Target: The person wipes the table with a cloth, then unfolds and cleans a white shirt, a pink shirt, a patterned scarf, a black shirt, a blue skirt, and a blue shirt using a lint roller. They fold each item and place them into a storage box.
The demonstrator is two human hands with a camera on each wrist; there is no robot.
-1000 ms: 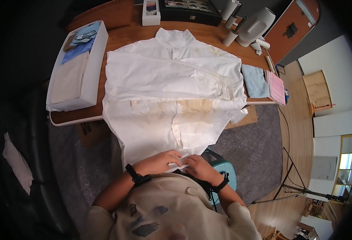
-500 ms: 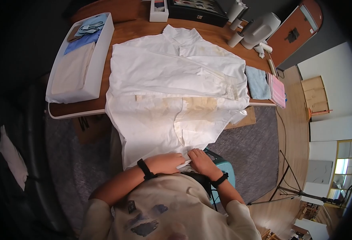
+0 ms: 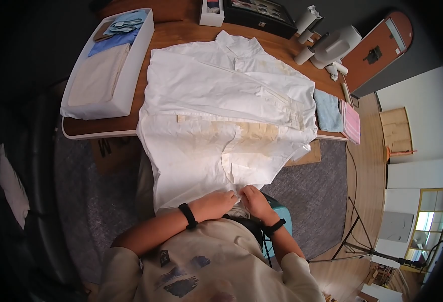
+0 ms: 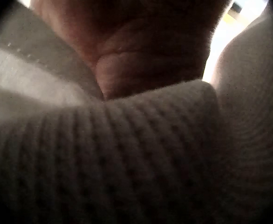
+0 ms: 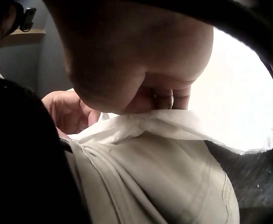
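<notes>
A white long-sleeved shirt [image 3: 196, 83] with yellowish-brown stains lies spread over the table, collar at the far side. Its lower end hangs past the near edge toward the person's waist. At that hem my left hand [image 3: 216, 204] and right hand [image 3: 256, 205] are close together, each gripping the cloth with curled fingers. From the right wrist, the white hem [image 5: 146, 123] shows under the right hand's fingers [image 5: 180, 98], with the left hand [image 5: 67, 109] beyond. In the left wrist view, ribbed beige cloth [image 4: 108, 149] covers much of the picture and hides the left fingertips.
A white box [image 3: 140, 75] of folded cloths stands on the table's left. Folded blue [image 3: 328, 110] and pink towels [image 3: 351, 122] lie at the right. Behind are a black case [image 3: 261, 20] and a grey-white bottle [image 3: 337, 45]. A teal stool [image 3: 282, 216] stands below.
Both hands have stayed at the hem; the left has moved closer to the right, and the fingers of both have closed on the cloth. The head view has shifted slightly.
</notes>
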